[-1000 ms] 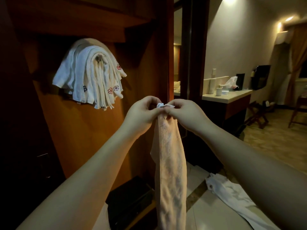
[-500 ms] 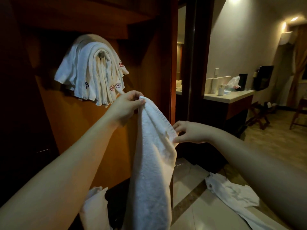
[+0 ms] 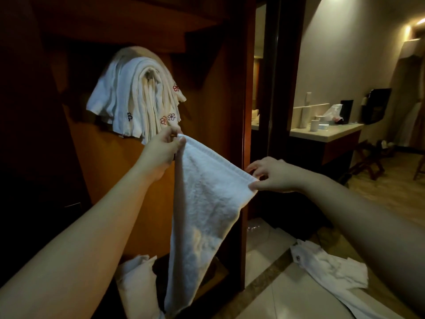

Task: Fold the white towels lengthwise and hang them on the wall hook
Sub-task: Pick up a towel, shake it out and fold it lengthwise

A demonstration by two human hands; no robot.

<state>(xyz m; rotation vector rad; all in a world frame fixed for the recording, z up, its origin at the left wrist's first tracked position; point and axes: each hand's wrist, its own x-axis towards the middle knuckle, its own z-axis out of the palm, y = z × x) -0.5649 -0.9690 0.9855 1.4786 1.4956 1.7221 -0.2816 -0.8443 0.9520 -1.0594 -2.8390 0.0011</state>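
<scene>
A dark wooden panel (image 3: 142,180) fills the left and centre of the frame. At right of centre, a pale countertop (image 3: 326,134) carries a white cup (image 3: 314,125), a tall white cylinder (image 3: 305,117) and a crumpled plastic bag (image 3: 334,111). A wooden folding stool (image 3: 370,160) stands at far right. Glossy floor tiles (image 3: 287,293) cover the lower right.

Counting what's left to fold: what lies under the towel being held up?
Below the held towel, a crumpled white towel lies at the cabinet's foot; the hanging cloth hides whatever sits directly behind it.
</scene>
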